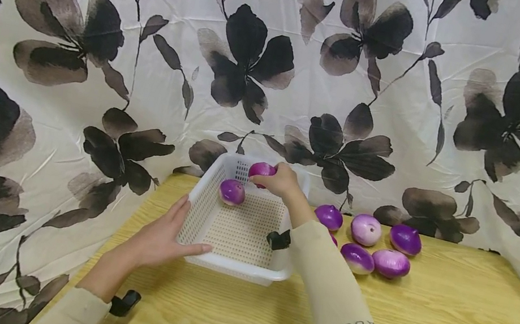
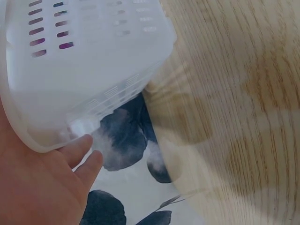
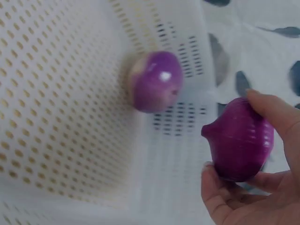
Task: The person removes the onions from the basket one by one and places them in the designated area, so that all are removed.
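A white perforated plastic basket (image 1: 236,266) stands on the wooden table. My left hand (image 1: 158,242) holds its near left corner, thumb over the front rim and fingers along the outside of the left wall; the left wrist view shows fingertips (image 2: 84,149) below the rim. My right hand (image 1: 282,182) grips a red onion (image 3: 241,140) between thumb and fingers, above the far part of the basket. The onion's pointed tip faces left in the right wrist view. Another red onion (image 1: 232,192) lies inside, near the basket's far left corner.
Several more red onions (image 1: 366,229) sit on the table (image 1: 451,314) right of the basket, one partly hidden by my right sleeve. A floral cloth (image 1: 270,100) hangs behind the table and along its left side.
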The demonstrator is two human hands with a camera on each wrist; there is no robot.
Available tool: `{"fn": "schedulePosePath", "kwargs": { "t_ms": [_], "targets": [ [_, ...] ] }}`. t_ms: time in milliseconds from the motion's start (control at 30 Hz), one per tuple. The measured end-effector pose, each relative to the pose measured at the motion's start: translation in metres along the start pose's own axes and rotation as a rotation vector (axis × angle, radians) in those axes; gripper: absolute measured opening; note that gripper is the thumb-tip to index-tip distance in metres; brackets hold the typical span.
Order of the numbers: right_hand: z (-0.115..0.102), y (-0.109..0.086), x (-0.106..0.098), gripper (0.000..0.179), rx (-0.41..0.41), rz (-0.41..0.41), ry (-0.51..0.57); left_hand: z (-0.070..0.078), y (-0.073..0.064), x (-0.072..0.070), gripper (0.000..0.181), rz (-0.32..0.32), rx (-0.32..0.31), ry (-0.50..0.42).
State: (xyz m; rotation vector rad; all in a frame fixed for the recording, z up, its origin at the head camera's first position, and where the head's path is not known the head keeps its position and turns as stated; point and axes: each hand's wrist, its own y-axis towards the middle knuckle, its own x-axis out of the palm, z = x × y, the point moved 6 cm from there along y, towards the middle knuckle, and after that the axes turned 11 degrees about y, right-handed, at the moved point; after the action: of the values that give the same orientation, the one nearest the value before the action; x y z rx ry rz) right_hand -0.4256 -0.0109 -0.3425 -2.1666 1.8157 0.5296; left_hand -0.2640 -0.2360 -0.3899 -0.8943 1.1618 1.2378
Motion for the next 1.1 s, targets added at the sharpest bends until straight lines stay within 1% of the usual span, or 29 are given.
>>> {"fn": "schedulePosePath", "kwargs": {
  "t_ms": [100,167,267,433,500,600,733,800,833,933,1033,1100],
  "targets": [
    [-0.009,-0.007,-0.011,0.069,-0.045,0.003,0.017,-0.001,0.000,-0.001,0.127,-0.004,-0.004,-0.010],
    [-0.013,-0.013,-0.017,0.071,-0.069,-0.008,0.006,-0.003,-0.001,0.000,0.127,-0.009,-0.010,-0.011],
    [-0.016,-0.024,-0.028,0.075,-0.100,-0.020,-0.038,-0.005,-0.001,0.001,0.127,-0.010,-0.016,-0.008],
    [-0.015,-0.043,-0.051,0.070,-0.171,-0.016,-0.117,-0.004,0.002,-0.001,0.126,0.005,0.004,-0.013],
    [-0.010,-0.050,-0.060,0.067,-0.178,-0.015,-0.135,-0.003,0.003,0.000,0.125,0.008,0.011,-0.021],
    [0.004,-0.061,-0.071,0.067,-0.146,-0.014,-0.144,-0.002,0.003,0.002,0.126,0.008,0.014,-0.021],
    [0.026,-0.073,-0.081,0.071,-0.093,-0.035,-0.088,-0.002,0.003,0.002,0.126,0.014,0.012,-0.023],
    [0.036,-0.079,-0.085,0.070,-0.088,-0.046,-0.038,-0.002,0.003,0.002,0.126,0.016,0.013,-0.024],
    [0.039,-0.083,-0.086,0.069,-0.092,-0.050,-0.023,-0.002,0.003,0.002,0.126,0.017,0.016,-0.024],
    [0.043,-0.094,-0.091,0.068,-0.143,-0.048,-0.055,-0.001,0.003,0.000,0.126,0.018,0.022,-0.013],
    [0.047,-0.105,-0.095,0.068,-0.165,-0.038,-0.100,0.000,0.003,0.000,0.126,0.016,0.025,-0.006],
    [0.052,-0.111,-0.097,0.069,-0.163,-0.040,-0.110,0.000,0.003,0.001,0.126,0.011,0.022,-0.006]
  ]
}}
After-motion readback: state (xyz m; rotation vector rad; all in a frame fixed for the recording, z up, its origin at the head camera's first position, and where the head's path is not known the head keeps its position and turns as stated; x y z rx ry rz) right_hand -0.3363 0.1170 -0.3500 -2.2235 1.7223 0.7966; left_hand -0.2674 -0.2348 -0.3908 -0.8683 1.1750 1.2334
